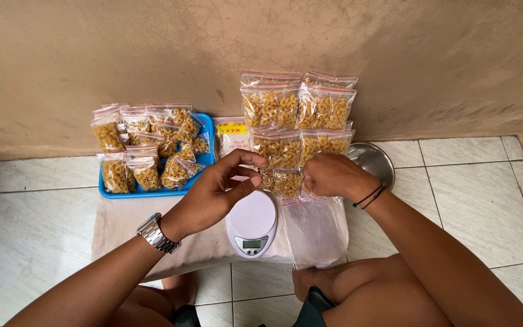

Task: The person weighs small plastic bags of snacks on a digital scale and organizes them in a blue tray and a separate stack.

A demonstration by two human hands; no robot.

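A small clear zip bag of elbow macaroni (281,183) lies between my hands, just beyond a white digital kitchen scale (251,225). My right hand (332,176) is curled shut at that bag's right edge. My left hand (220,189), with a metal watch on its wrist, hovers over the scale's far-left side; its fingers are spread and the thumb tip is close to the bag's left edge. A stack of empty clear bags (315,231) lies under my right wrist, beside the scale.
Several filled macaroni bags (298,109) lean against the wall. A blue tray (208,128) at the left holds more filled bags. A metal bowl (373,160) sits behind my right hand. A beige cloth (119,225) covers the tiled floor under the scale.
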